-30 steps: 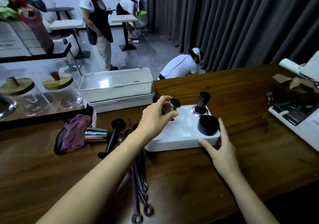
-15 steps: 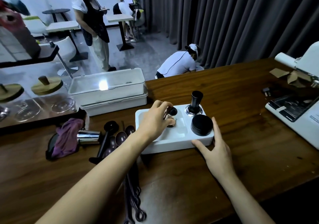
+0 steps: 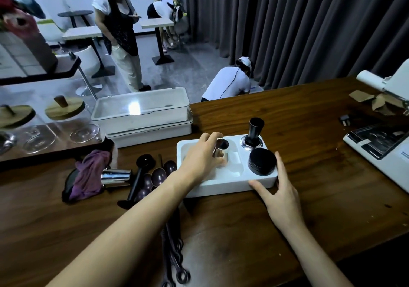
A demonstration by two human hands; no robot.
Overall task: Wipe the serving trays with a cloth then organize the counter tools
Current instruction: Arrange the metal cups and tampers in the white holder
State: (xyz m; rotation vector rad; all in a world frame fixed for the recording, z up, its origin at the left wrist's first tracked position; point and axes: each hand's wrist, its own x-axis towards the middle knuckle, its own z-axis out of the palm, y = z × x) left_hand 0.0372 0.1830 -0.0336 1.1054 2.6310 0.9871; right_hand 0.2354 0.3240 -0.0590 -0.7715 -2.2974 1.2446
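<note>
The left hand [image 3: 202, 157] curls its fingers and thumb round a small steel tool [image 3: 221, 151], a shiny polished piece with a flared top and a dark mouth. It is held low in the middle recess of the white tray [image 3: 223, 186]; whether its base touches the tray floor is hidden by the fingers. The right hand [image 3: 280, 192] lies spread with straight fingers, thumb against the tray's near wall and forefinger along its right corner.

The tray is a matte white moulded block with rounded hollows, sitting on the dark wooden counter [image 3: 309, 131]. In its far right hollow a black tamper [image 3: 254, 131] stands upright on a shiny round base. Just in front of it sits a squat black round puck [image 3: 262, 161].

Left of the tray lie dark spoons [image 3: 158, 176] and a black scoop [image 3: 141, 171]. Further left, a steel cup [image 3: 116, 177] lies on its side, touching a crumpled purple cloth [image 3: 90, 173]. Behind these, two white lidded boxes [image 3: 141, 116] are stacked.
</note>
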